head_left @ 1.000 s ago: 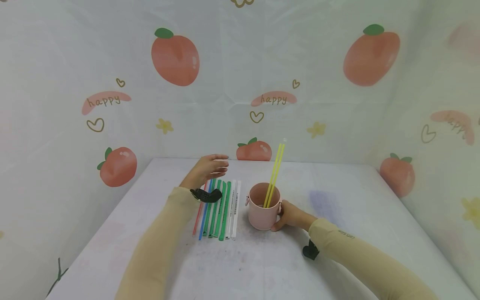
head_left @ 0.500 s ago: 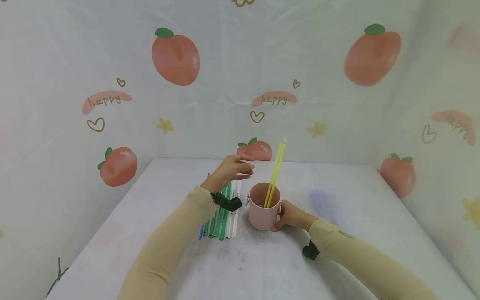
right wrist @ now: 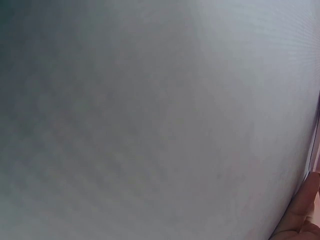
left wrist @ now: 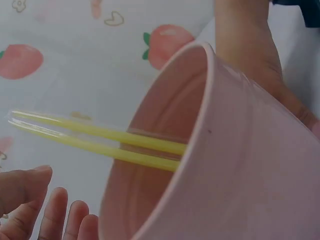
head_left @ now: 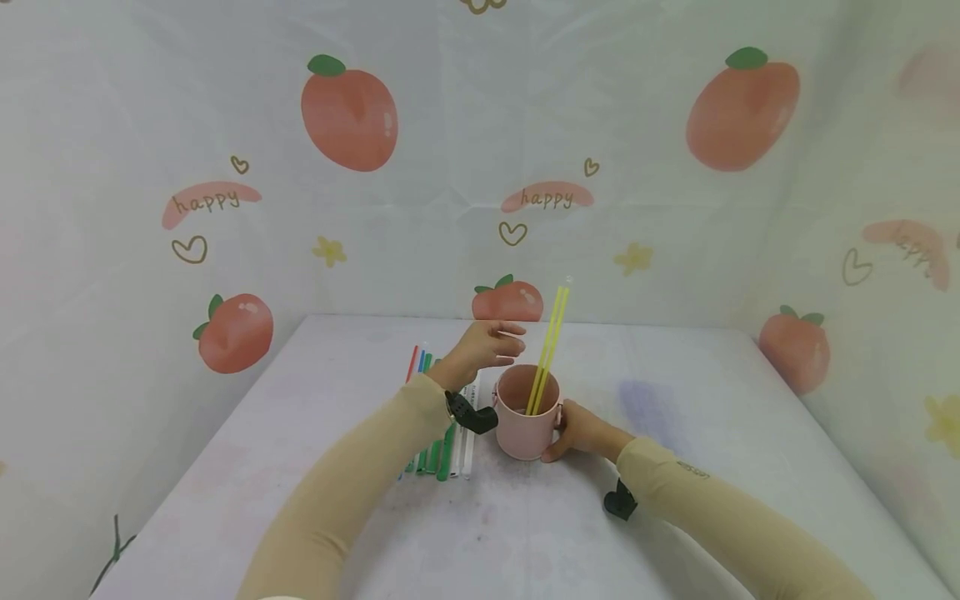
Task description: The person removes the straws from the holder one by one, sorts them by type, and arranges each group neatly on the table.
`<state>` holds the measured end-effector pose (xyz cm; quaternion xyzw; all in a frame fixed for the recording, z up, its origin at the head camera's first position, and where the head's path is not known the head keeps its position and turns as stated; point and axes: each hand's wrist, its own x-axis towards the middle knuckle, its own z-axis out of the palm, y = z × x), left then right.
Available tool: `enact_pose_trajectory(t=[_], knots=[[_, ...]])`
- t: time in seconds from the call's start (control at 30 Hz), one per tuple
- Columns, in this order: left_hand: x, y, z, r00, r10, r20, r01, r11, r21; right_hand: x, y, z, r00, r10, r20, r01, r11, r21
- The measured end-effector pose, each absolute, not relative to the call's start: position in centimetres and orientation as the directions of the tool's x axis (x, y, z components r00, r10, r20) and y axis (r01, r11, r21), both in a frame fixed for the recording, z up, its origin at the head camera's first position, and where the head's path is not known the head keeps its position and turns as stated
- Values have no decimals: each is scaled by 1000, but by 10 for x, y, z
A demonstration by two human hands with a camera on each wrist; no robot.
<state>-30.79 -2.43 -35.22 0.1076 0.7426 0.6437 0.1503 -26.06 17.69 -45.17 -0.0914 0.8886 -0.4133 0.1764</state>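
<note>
A pink bucket-shaped cup [head_left: 523, 435] with small side rings stands upright on the table. Two yellow drinking straws [head_left: 556, 333] in a clear wrapper lean inside it, their tops well above the rim. My right hand [head_left: 588, 433] grips the cup low on its right side. Just behind and left of the cup's mouth is my left hand [head_left: 489, 345], holding nothing. In the left wrist view its relaxed fingers [left wrist: 53, 215] are spread beside the cup, apart from the yellow straws. The right wrist view catches only part of the right hand at the lower right corner.
Left of the cup lies a row of wrapped straws, with a red straw [head_left: 411, 365], green straws [head_left: 447, 454] and white-wrapped straws [head_left: 469, 454]. The left forearm [head_left: 352, 467] covers part of the row. A fruit-print curtain [head_left: 420, 108] hangs behind the table.
My left hand has moved right from above the straw row to beside the cup's mouth, and slightly lower at the end. The right hand and cup have stayed in place.
</note>
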Motion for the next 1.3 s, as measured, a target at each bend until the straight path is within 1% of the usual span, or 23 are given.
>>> enact_pose_trajectory(t=[0.2, 0.43, 0.7, 0.83, 1.1, 1.3], knots=[[-309, -22, -355, -931, 346, -113, -47, 193, 980, -260, 176, -450, -923, -304, -234, -21, 649, -761], [-312, -17, -356, -925, 364, -114, -14, 268, 963, -259, 177, -449, -922, -305, -239, -8, 633, -774], [-312, -10, -353, -907, 401, -129, 11, 330, 944, -257, 179, -446, -912, -336, -235, -46, 653, -756], [-312, -7, -352, -900, 417, -128, 33, 356, 934, -257, 178, -446, -919, -311, -243, -14, 641, -767], [-310, -2, -352, -901, 414, -130, 45, 388, 921, -256, 176, -446, -926, -289, -244, -12, 667, -745], [-311, 1, -354, -905, 408, -123, 70, 427, 901, -259, 177, -451, -926, -291, -242, -11, 660, -751]])
